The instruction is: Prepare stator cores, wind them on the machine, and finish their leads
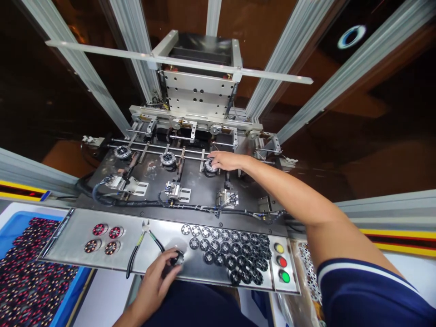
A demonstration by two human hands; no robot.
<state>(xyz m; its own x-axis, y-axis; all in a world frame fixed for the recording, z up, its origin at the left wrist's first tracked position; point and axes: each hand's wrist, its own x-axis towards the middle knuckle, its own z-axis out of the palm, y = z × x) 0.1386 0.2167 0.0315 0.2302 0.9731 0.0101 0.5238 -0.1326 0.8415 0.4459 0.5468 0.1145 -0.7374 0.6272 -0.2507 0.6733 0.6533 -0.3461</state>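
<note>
My left hand (158,277) is closed, thumb and fingers pinching a small round black part (177,258) just above the metal front tray (150,261). Cutting pliers (146,229) with green and black handles lie on the tray beyond this hand, handles spread. Reaching across the machine bed, my right hand (225,160) has its fingers curled on a round silver-and-black part (210,167) on the rightmost of the round seats. Its fingertips partly cover that part. Similar parts sit on the middle seat (168,159) and the left seat (122,152).
Several red-and-black wound parts (99,229) stand on the tray's left, and rows of black rings (225,248) on its right. Beside them are yellow, red and green buttons (281,261). A blue bin (25,218) of wound parts is at left. Cables (136,203) and rods cross the bed.
</note>
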